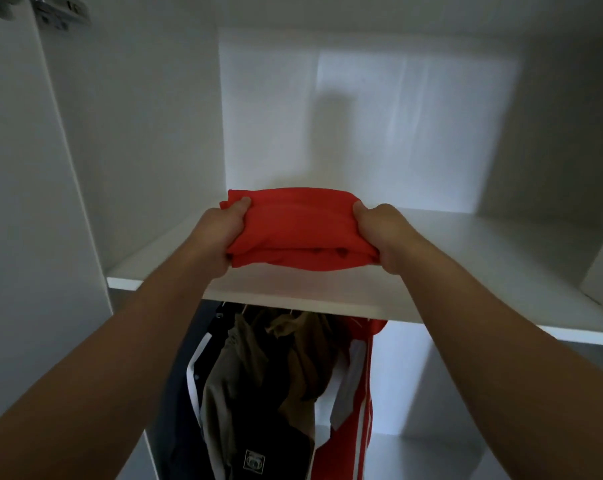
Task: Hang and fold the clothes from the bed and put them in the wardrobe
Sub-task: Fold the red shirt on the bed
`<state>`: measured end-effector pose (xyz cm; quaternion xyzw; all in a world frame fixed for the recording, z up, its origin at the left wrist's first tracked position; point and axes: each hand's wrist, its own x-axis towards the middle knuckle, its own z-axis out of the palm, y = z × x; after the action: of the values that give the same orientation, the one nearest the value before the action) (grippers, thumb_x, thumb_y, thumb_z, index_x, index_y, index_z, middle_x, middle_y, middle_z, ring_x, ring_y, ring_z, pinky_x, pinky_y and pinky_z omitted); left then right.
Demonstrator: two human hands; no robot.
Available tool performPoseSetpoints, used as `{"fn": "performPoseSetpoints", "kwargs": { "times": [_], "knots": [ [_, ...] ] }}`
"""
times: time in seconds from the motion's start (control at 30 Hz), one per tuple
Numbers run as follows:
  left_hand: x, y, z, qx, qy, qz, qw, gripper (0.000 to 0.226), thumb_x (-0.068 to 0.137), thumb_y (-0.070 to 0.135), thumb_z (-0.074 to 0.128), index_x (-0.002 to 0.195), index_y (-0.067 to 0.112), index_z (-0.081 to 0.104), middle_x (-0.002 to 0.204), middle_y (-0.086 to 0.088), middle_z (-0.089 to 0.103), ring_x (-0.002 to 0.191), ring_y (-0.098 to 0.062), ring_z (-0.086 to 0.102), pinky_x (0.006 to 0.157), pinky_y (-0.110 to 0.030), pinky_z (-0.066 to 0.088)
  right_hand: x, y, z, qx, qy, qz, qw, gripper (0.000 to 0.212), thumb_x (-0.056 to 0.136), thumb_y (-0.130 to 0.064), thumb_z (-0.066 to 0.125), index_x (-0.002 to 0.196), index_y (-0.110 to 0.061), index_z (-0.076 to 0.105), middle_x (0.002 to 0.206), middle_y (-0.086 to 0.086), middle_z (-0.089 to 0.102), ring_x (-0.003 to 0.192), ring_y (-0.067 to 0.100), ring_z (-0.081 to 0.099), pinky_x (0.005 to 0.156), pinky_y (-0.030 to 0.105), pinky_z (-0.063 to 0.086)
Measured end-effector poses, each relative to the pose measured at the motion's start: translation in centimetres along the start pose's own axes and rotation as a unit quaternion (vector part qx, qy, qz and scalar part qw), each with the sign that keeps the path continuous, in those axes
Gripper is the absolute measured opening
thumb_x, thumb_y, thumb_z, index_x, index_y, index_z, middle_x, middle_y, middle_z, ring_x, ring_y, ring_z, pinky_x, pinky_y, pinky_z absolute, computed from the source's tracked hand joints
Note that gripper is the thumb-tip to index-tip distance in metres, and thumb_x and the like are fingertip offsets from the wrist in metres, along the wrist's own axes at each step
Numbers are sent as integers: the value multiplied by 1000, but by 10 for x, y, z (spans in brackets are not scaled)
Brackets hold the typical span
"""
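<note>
The view looks into a white wardrobe (552, 116) from close up; its upper compartment is a plain box of smooth panels, dim grey at the sides and top; a broad patch of pale light falls on the back panel (414, 116), with a soft upright shadow through the middle of it; a flat white shelf (501, 258) forms the compartment's floor, its front edge running across the frame and sloping down to the right; on the left stands the open door (16, 202), with a metal hinge (61, 12) at the top corner; below the shelf, the lower back wall (407, 375) glows a cool bluish white, and a lower board (431, 452) lies in shade.
</note>
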<state>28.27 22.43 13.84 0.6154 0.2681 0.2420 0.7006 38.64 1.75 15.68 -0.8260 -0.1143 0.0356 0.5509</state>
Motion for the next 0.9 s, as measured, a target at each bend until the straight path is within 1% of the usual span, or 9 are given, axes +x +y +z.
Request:
{"fn": "performPoseSetpoints", "kwargs": {
  "times": [0.1, 0.17, 0.23, 0.3, 0.43, 0.5, 0.57, 0.7, 0.9],
  "knots": [
    [33, -2, 9, 36, 20, 5, 999, 51, 95, 49, 63, 130, 12, 56, 108, -10, 69, 87, -27, 71, 59, -33, 58, 36, 2, 11, -14, 8, -4, 1000, 37, 104, -45, 44, 91, -13, 56, 112, 16, 67, 99, 33, 66, 92, 49, 57],
    [46, -9, 11, 174, 52, 37, 983, 58, 96, 52, 59, 130, 5, 55, 117, -17, 67, 97, -31, 67, 71, -37, 56, 52, 12, 18, -75, 12, -19, 997, 38, 104, -42, 45, 95, -8, 59, 118, 19, 65, 104, 34, 63, 93, 42, 53],
    [52, -22, 7, 400, 114, 105, 903, 66, 96, 53, 58, 131, -3, 48, 127, -24, 59, 113, -39, 60, 90, -45, 52, 62, 23, 26, -188, 5, -27, 982, 47, 102, -40, 47, 126, 0, 52, 131, 23, 57, 117, 38, 57, 95, 40, 46],
    [51, -30, 6, 479, 178, 217, 831, 60, 96, 45, 60, 134, 1, 46, 130, -22, 54, 118, -40, 55, 96, -49, 47, 62, 29, 31, -323, 33, -69, 943, 50, 99, -38, 48, 136, -6, 43, 136, 21, 49, 123, 40, 49, 98, 44, 41],
    [42, -32, 19, 421, 30, 395, 816, 31, 99, 31, 58, 129, 23, 61, 130, 3, 61, 118, -14, 55, 98, -18, 39, 54, 18, 34, -467, 97, -252, 842, 13, 95, -28, 49, 92, -16, 54, 102, 10, 56, 88, 29, 54, 72, 37, 36],
    [39, -35, 23, 443, -77, 387, 805, 28, 105, 32, 48, 127, 29, 65, 128, 10, 65, 115, -6, 56, 91, -1, 30, 50, 13, 37, -469, 28, -238, 850, 26, 95, -30, 51, 72, -21, 42, 85, 7, 54, 70, 23, 49, 68, 35, 38],
    [37, -40, 19, 469, -102, 362, 799, 34, 108, 37, 40, 129, 30, 66, 129, 10, 67, 115, -7, 58, 92, -2, 31, 53, 7, 42, -466, -42, -212, 858, 24, 97, -31, 51, 77, -17, 47, 94, 12, 61, 78, 27, 55, 71, 34, 41],
    [37, -42, -3, 509, -29, 329, 794, 40, 108, 42, 36, 122, 25, 70, 121, 0, 71, 107, -19, 63, 97, -35, 47, 59, -22, 73, -469, -147, -244, 836, 23, 100, -24, 41, 90, -11, 59, 120, 18, 65, 89, 28, 54, 76, 31, 38],
    [45, -33, -72, 572, 113, 247, 774, 42, 109, 38, 33, 110, 15, 68, 111, -11, 71, 100, -31, 64, 90, -40, 48, 52, -57, 158, -379, -268, -254, 848, 51, 109, -33, 29, 147, -4, 48, 154, 18, 45, 139, 30, 45, 106, 30, 34]
  ]
}}
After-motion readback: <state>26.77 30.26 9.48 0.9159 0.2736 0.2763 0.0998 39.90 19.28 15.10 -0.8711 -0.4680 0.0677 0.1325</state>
